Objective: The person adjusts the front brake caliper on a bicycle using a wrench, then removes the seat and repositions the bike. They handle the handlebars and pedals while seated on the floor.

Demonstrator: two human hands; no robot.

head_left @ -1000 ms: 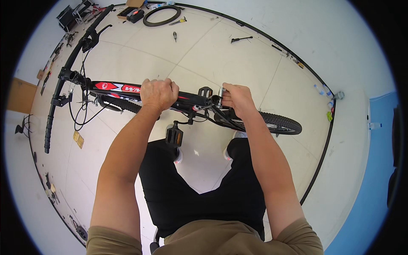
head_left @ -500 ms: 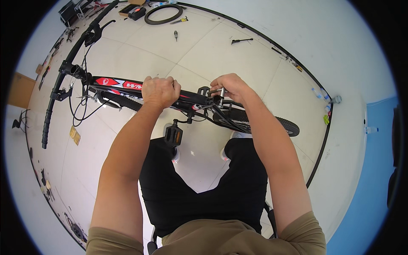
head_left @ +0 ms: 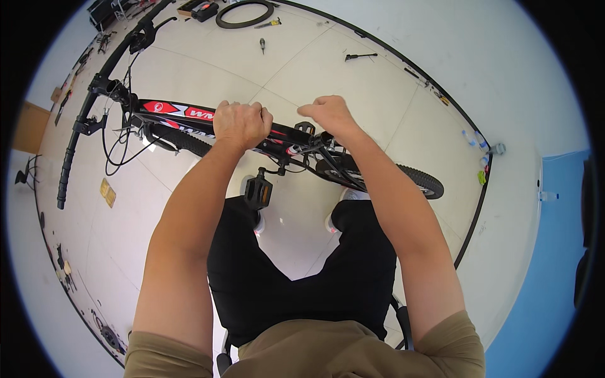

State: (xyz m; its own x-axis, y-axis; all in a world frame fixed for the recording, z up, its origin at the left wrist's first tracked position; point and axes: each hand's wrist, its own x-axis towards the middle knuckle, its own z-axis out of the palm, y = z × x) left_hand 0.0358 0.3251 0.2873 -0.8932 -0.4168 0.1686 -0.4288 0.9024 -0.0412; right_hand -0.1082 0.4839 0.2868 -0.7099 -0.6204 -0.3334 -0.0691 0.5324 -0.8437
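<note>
A bicycle frame (head_left: 183,110), black with red and white panels, stands across in front of me, its handlebar (head_left: 86,125) at the left and the rear wheel (head_left: 421,181) at the right. My left hand (head_left: 242,125) is wrapped round its top tube. My right hand (head_left: 329,118) is just above the seat-tube top (head_left: 324,140), fingers curled in; whatever they hold, if anything, is hidden behind the hand. One pedal (head_left: 258,191) hangs near my left knee and another pedal (head_left: 305,128) shows on the far side. No saddle is visible on the frame.
On the tiled floor beyond lie a loose tyre (head_left: 244,25), a screwdriver-like tool (head_left: 262,45), a yellow-handled tool (head_left: 270,23) and a black kickstand-like part (head_left: 360,57). A yellowish packet (head_left: 108,193) lies at the left. Plastic bottles (head_left: 480,140) stand along the right wall.
My right hand has moved up and slightly left, its fingers more curled; the silver lever seen beside it earlier is now out of sight. My left hand keeps its hold on the top tube.
</note>
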